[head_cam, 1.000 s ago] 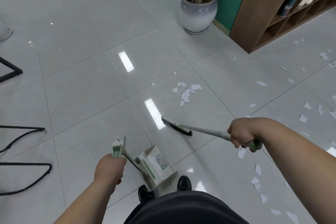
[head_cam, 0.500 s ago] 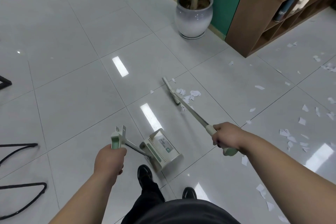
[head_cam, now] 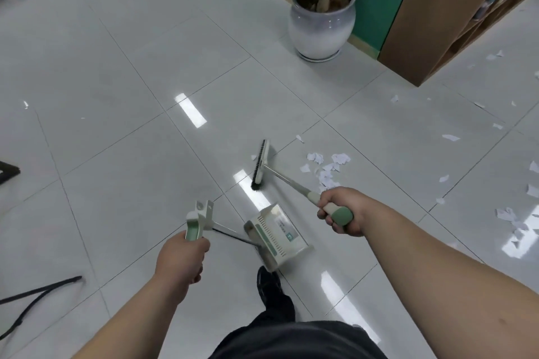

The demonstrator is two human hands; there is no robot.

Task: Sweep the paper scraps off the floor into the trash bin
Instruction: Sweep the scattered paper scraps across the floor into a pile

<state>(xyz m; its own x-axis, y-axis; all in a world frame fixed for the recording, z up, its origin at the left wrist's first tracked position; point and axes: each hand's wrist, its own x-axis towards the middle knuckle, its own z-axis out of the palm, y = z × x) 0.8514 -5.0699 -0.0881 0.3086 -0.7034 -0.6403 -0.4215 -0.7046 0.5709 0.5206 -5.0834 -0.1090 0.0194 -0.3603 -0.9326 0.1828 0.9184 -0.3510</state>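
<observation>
My right hand [head_cam: 342, 211] grips the green end of a broom handle. The broom head [head_cam: 260, 165] with dark bristles rests on the grey tile floor, left of a small pile of white paper scraps [head_cam: 326, 167]. My left hand [head_cam: 182, 261] grips the green handle of a white dustpan [head_cam: 277, 237], which stands on the floor just in front of my black shoe [head_cam: 269, 285]. Several more scraps [head_cam: 509, 213] lie scattered over the tiles to the right. No trash bin is in view.
A white pot with a plant [head_cam: 320, 23] stands by the green wall. A wooden shelf unit [head_cam: 455, 14] is at the upper right. Black metal chair legs [head_cam: 35, 300] lie at the lower left. Bright light reflections streak the glossy tiles.
The broom head has swung from beside the scrap pile to its left, nearer the dustpan. The camera has stepped closer to the pile. The dustpan stays in my left hand.
</observation>
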